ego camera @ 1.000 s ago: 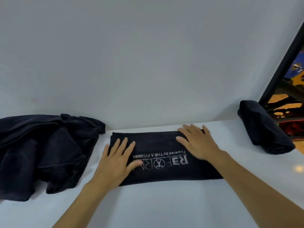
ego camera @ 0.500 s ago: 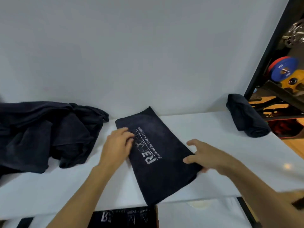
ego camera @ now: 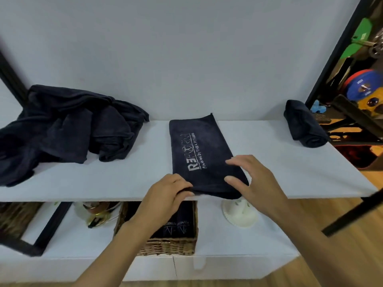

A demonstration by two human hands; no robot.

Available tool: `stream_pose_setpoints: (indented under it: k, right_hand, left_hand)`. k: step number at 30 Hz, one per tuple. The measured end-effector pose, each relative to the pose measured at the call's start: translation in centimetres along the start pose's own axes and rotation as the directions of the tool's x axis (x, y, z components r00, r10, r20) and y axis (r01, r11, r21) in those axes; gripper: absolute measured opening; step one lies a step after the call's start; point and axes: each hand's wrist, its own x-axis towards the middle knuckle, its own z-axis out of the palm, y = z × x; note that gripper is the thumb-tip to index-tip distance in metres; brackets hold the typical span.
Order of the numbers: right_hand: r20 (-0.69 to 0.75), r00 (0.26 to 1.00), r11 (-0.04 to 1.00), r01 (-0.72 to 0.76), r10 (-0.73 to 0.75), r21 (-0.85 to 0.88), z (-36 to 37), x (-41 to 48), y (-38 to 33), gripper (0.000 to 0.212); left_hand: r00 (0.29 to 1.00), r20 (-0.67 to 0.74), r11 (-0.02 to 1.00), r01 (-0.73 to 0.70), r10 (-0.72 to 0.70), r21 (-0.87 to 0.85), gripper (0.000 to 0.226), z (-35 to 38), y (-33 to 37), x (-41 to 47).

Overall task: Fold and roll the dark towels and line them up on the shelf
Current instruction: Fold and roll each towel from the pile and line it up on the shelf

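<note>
Left hand (ego camera: 165, 193) pinches towel (ego camera: 199, 146) (near end).

The left hand (ego camera: 169, 192) pinches the near left corner of the folded towel (ego camera: 199, 154), fingers curled over its edge. The right hand (ego camera: 256, 181) hangs over the towel's near right corner, fingers spread and loosely bent. Both forearms reach in from the towel's near side.
</note>
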Motion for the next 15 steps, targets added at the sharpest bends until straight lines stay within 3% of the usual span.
stream_pose_setpoints:
  k: [3,5,7,9,12,15]
  right_hand:
    - [0.200,0.963,0.960,0.215,-0.178,-0.181,1.2,-0.9,-0.8,0.057]
    - [0.161,0.965,0.927,0.248,-0.209,-0.282,1.5,-0.4,-0.3,0.037]
    - [0.116,0.980,0.975,0.177,-0.162,-0.131,0.9,0.5,0.3,0.021]
    - [0.172,0.981,0.995,0.081,-0.090,0.060,0.2,1.7,1.0,0.019]
    - [0.264,0.963,0.994,0.028,-0.055,0.101,0.0,3.9,1.8,0.016]
    - [0.278,0.958,0.993,0.038,-0.068,0.112,0.6,5.6,2.3,0.014]
  left_hand:
    - [0.988,0.075,0.981,0.144,-0.135,-0.131,0.017,-1.1,0.0,1.4]
    - [0.969,0.126,0.948,0.237,-0.214,-0.213,0.014,-1.7,-0.3,2.2]
    - [0.943,0.192,0.916,0.314,-0.270,-0.251,0.013,-2.1,-0.7,3.0]
    - [0.919,0.240,0.878,0.376,-0.313,-0.297,0.013,-2.3,-1.1,3.8]
    - [0.886,0.264,0.810,0.457,-0.380,-0.367,0.012,-2.2,-1.4,4.6]
    - [0.886,0.163,0.830,0.464,-0.434,-0.309,0.017,-1.4,-1.4,4.5]
